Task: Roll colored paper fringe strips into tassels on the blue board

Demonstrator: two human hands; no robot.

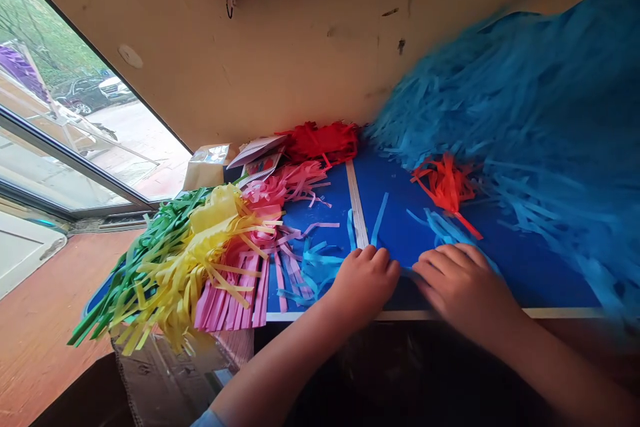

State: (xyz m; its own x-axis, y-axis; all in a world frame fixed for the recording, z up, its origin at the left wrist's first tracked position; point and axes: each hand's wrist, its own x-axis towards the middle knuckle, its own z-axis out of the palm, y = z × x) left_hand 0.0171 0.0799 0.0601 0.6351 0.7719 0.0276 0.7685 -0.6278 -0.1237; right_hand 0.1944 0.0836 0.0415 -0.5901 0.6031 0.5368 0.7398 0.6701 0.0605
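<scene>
Head view, left grip (367, 283): closed on blue tissue strips (320, 265), whose ends are fanned beyond and left of it.
Right grip (463, 280): curled shut on the same strips, which are stretched between both grips.
Red bundle (447, 183): laid on the worktop (400, 233), just beyond the right grip.
Blue heap (525, 100): piled farther beyond it.
Yellow fringe (205, 243): spread left of the left grip.

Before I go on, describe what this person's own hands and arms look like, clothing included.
The left hand and right hand are ungloved, and no watch or bracelet shows on either wrist. Both forearms are bare as far as they show. A bit of light blue sleeve shows on the left arm; no sleeve is visible on the right.
</scene>
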